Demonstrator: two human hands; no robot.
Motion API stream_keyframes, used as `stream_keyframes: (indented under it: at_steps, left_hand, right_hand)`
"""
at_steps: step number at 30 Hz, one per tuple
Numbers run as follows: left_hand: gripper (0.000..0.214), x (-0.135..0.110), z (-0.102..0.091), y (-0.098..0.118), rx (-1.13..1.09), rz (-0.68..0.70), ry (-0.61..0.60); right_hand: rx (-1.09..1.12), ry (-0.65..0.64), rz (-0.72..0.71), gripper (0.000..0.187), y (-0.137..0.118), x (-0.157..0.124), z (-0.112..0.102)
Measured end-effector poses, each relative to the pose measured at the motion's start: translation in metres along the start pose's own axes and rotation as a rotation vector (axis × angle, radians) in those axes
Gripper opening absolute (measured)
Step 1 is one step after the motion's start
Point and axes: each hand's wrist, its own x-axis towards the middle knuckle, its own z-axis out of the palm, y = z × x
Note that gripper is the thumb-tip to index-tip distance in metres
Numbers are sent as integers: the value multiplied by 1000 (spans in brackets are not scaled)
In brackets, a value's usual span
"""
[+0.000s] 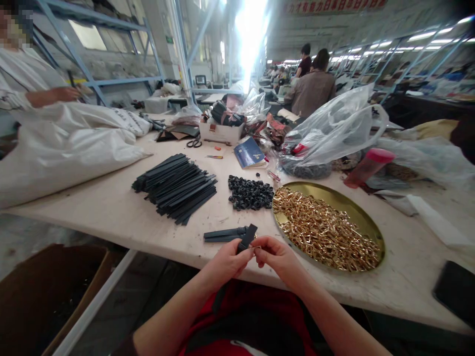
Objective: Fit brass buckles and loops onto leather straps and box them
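My left hand is closed on a dark strap, whose flat end sticks up past the fingers. Against it, my right hand pinches a small gold-coloured piece, mostly hidden by the fingertips; it looks like a buckle part. Just beyond my hands lie several dark straps in a small stack. Farther left is a large pile of dark straps. A heap of small black loops sits in the middle. To the right, a round golden tray holds many gold metal buckle pieces.
A white sack covers the table's left side, with a person behind it. Scissors, a blue booklet, a clear plastic bag and a pink-lidded bottle stand farther back. A phone lies at right.
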Motion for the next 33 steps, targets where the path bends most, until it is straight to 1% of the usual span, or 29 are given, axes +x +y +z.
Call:
stream_keyframes:
  at_steps: [2, 4, 5, 7, 9, 11, 14, 17, 19, 21, 25, 29, 33]
  left_hand:
    - [35, -4, -5, -3, 51, 56, 32]
    - [35, -9, -11, -4, 183, 98, 69]
    - [34, -12, -12, -3, 269, 120, 77]
    - [30, -15, -13, 0, 419, 171, 74]
    - [27, -15, -12, 4, 502, 211, 59]
    - [26, -13, -10, 7, 528, 224, 32]
    - [23, -9, -6, 7, 477, 200, 3]
    - [20, -8, -5, 2, 385, 152, 13]
    - [22, -7, -5, -1, 330, 122, 23]
    - [25, -6, -4, -4, 272, 71, 14]
    - [22, -6, -1, -7, 125, -42, -21]
    - [19, -6, 5, -9, 26, -59, 37]
    - [16, -7, 10, -8, 13, -70, 74]
  right_hand:
    - [234, 96, 65, 23, 0, 2, 3]
    - [464, 174, 151, 26, -2, 3, 7]
    - [556, 190, 195, 29, -2, 4, 10]
    - [662, 192, 259, 31, -1, 3, 15]
    - [665, 188, 285, 30, 3, 0, 21]
    - [573, 188, 263, 28, 8, -3, 25]
    - [318, 192, 132, 25, 15, -7, 27]
    - [105, 273, -23, 22, 19, -9, 26]
    - [3, 322, -91, 21, 18, -10, 25]
    - [-69, 321, -111, 22, 17, -11, 25]
    - [-123, 291, -73, 27, 14, -11, 23]
    - [-209, 326, -100, 29, 10, -11, 21]
    - [-339, 341, -165, 29, 8, -12, 20]
